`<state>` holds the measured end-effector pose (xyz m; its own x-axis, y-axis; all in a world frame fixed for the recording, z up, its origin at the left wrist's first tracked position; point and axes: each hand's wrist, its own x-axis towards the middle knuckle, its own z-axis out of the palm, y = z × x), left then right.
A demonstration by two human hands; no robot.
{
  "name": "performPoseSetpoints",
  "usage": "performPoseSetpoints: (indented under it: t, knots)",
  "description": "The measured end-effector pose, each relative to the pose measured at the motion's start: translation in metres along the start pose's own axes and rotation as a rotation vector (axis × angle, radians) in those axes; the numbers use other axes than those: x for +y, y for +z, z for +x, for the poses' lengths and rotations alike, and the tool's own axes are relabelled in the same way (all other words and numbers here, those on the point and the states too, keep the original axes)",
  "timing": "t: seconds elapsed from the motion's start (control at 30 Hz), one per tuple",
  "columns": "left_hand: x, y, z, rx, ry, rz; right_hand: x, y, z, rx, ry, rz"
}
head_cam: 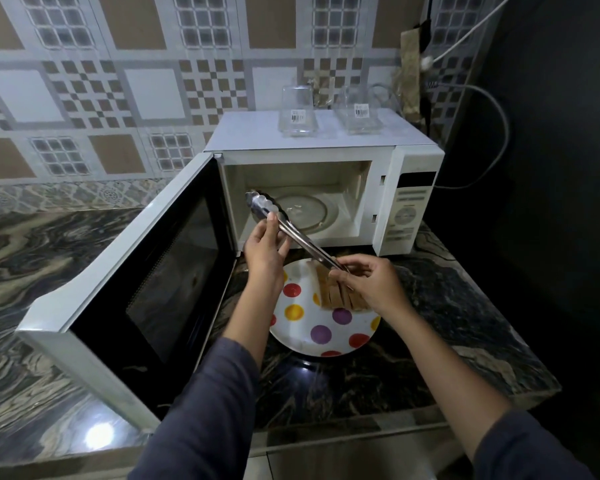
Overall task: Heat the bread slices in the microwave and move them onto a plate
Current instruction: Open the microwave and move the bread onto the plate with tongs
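Both hands (368,282) holding tongs (291,233), labels unreadable

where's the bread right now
In the head view, the bread slices lie on the polka-dot plate on the counter, just in front of the open microwave, partly hidden under the right hand.

The scene was dim, lit from overhead — hot white glare spots sat on the polished tabletop (99,434), one at lower left, a smaller one just below the plate (326,327). The right side fell into near-black shadow. Wide-angle distortion bowed the edges — corners looked soft, slightly blurred.
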<state>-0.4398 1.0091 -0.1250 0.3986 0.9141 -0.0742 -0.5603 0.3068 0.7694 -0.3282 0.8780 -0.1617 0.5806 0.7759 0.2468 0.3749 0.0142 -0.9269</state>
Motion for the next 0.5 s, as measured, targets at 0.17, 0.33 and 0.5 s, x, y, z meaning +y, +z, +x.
performPoseSetpoints:
  t: [0.17, 0.33, 0.5]
  knots:
    - [0.006, -0.004, -0.001, -0.014, 0.044, -0.023, -0.011, 0.003, 0.003, -0.141, -0.008, -0.036]
    - [0.015, -0.015, 0.0, 0.007, 0.085, -0.036, -0.014, 0.003, 0.004, -0.257, 0.014, 0.019]
    - [0.015, -0.021, 0.001, -0.031, 0.12, -0.002, -0.025, 0.015, 0.009, -0.197, 0.005, -0.022]
